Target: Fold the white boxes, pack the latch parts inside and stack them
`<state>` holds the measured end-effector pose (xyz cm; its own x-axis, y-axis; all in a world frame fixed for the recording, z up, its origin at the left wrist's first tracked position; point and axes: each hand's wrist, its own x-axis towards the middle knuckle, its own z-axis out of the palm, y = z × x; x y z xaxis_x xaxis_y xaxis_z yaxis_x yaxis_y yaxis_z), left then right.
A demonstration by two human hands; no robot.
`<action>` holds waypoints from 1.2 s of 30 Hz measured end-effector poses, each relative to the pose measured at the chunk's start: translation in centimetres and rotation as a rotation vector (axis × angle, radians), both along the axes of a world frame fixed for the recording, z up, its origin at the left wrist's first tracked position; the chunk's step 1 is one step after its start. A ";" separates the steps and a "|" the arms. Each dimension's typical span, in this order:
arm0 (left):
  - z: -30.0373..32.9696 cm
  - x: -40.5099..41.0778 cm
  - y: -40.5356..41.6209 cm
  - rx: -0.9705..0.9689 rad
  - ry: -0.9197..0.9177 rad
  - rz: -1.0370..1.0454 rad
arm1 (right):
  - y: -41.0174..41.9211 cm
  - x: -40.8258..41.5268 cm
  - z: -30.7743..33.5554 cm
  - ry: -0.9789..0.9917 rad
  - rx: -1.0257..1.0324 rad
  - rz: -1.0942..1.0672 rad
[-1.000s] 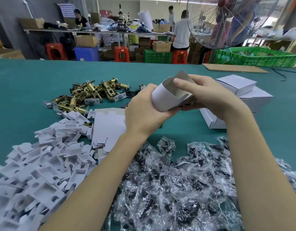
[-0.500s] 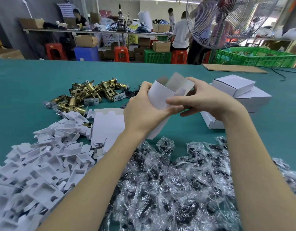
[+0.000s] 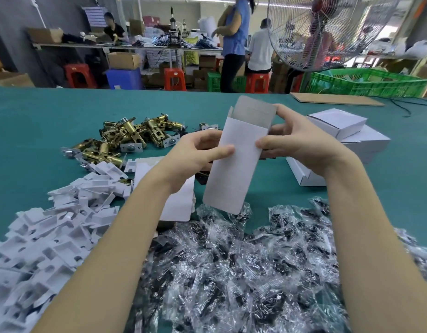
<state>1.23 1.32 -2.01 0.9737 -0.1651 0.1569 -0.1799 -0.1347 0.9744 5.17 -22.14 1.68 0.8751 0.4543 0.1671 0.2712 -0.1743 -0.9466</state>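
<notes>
Both hands, left hand point(image 3: 195, 155) and right hand point(image 3: 303, 143), hold an unfolded white box point(image 3: 238, 159) upright above the teal table point(image 3: 51, 116), its top flaps open.

one open white box point(image 3: 236, 159) in hand, three closed boxes point(image 3: 337, 122), two hands point(image 3: 195, 159)

One head-worn view, ours alone

We look forward and down from close above the teal surface point(image 3: 39, 121), facing the fan point(image 3: 327, 30) beyond its far edge.

The box point(image 3: 238, 159) is matt white card with a duller grey inside. The latch parts point(image 3: 126, 138) are glossy brass-coloured metal. The small bags point(image 3: 243, 272) are crinkled, shiny clear plastic. The bench point(image 3: 51, 111) has a matt teal surface.
</notes>
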 end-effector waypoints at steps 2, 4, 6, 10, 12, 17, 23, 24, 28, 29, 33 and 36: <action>0.0 0.1 -0.2 -0.056 -0.008 0.045 | 0.5 0.1 -0.5 0.043 0.031 0.014; 0.0 0.3 -0.3 -0.108 -0.023 0.087 | 1.0 0.1 -0.9 0.061 -0.007 0.044; -0.1 0.3 -0.4 -0.124 -0.043 0.112 | 1.4 0.3 -1.4 0.039 -0.039 0.054; -0.4 0.5 -0.6 -0.118 -0.076 0.126 | 1.7 0.6 -1.8 0.009 -0.008 0.018; -0.5 0.5 -0.6 -0.101 -0.088 0.119 | 1.6 0.7 -2.0 -0.004 -0.024 0.011; -0.4 0.6 -0.2 -0.096 -0.060 0.102 | 1.6 0.5 -2.1 -0.030 -0.007 0.019; -0.6 0.9 0.3 -0.094 -0.092 0.191 | 2.9 0.3 -2.2 -0.123 0.157 -0.056; -0.6 0.9 0.3 -0.102 -0.095 0.187 | 3.0 0.3 -2.2 -0.142 0.181 -0.059; -0.6 0.9 0.0 -0.105 -0.119 0.170 | 3.2 0.4 -2.5 -0.227 0.208 -0.141; -0.6 0.9 -0.2 -0.102 -0.124 0.170 | 3.3 0.5 -2.7 -0.246 0.208 -0.165; -0.7 1.0 -0.1 -0.078 -0.126 0.176 | 3.6 0.7 -3.1 -0.284 0.196 -0.201; -0.8 1.0 0.1 -0.060 -0.104 0.171 | 3.2 0.8 -3.1 -0.260 0.181 -0.176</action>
